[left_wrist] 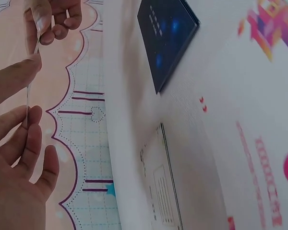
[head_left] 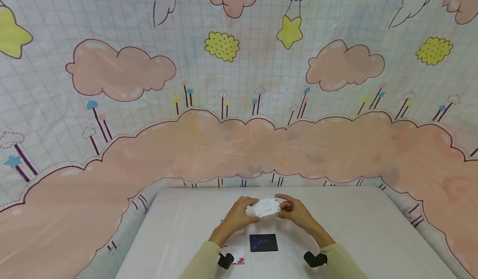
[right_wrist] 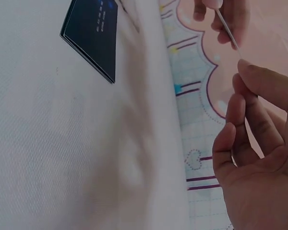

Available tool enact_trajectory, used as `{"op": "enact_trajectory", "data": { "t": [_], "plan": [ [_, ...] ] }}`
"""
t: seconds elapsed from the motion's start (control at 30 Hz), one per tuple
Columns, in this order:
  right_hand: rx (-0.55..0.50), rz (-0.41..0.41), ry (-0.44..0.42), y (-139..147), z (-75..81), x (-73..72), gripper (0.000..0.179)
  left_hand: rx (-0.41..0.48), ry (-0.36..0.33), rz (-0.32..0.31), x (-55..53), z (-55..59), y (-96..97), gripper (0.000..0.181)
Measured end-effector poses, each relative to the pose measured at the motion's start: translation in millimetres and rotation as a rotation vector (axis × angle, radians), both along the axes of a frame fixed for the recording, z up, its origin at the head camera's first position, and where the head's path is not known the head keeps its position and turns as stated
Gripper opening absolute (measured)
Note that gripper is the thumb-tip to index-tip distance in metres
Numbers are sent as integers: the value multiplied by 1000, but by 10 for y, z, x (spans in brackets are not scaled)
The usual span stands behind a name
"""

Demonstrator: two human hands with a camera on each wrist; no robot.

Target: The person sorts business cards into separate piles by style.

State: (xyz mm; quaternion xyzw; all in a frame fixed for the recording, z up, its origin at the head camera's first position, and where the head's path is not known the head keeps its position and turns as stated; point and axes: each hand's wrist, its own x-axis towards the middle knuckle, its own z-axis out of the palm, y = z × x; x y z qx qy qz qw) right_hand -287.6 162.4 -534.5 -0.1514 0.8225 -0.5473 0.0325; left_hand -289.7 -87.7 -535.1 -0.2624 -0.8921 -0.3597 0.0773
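Observation:
A white card (head_left: pixel 268 206) with small print and green leaf corners is held up above the table between both hands. My left hand (head_left: pixel 240 213) pinches its left end between thumb and fingers. At the opposite end, my right hand (head_left: pixel 297 213) grips the card with thumb and fingertips. Both wrist views show the card nearly edge-on, as a thin line. Below the hands lies a stack of dark blue cards (head_left: pixel 263 243) with pale lettering.
Left of the dark stack are white cards with pink and red print (head_left: pixel 238 255), partly covered by the left wrist. Another white stack with lined print (left_wrist: pixel 159 191) lies near them. The white table (head_left: pixel 354 225) meets a cloud-patterned backdrop (head_left: pixel 298 150) behind.

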Motion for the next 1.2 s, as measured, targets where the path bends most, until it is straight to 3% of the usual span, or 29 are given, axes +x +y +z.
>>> {"op": "enact_trajectory", "data": {
  "t": [0.13, 0.43, 0.8, 1.03, 1.2],
  "plan": [
    [9, 62, 22, -28, 13, 17, 67, -6, 7, 1, 36, -2, -75, 59],
    [-3, 124, 28, -119, 41, 47, 66, -28, -58, 22, 104, 2, -219, 58],
    [122, 90, 133, -338, -44, 95, 57, -42, -16, 9, 142, -44, -496, 55],
    [225, 24, 180, -523, -132, 127, 53, -44, -64, 3, 163, -49, -652, 53],
    [253, 30, 217, -652, -193, 130, 53, -47, -103, 6, 167, -83, -768, 53]
  ]
}}
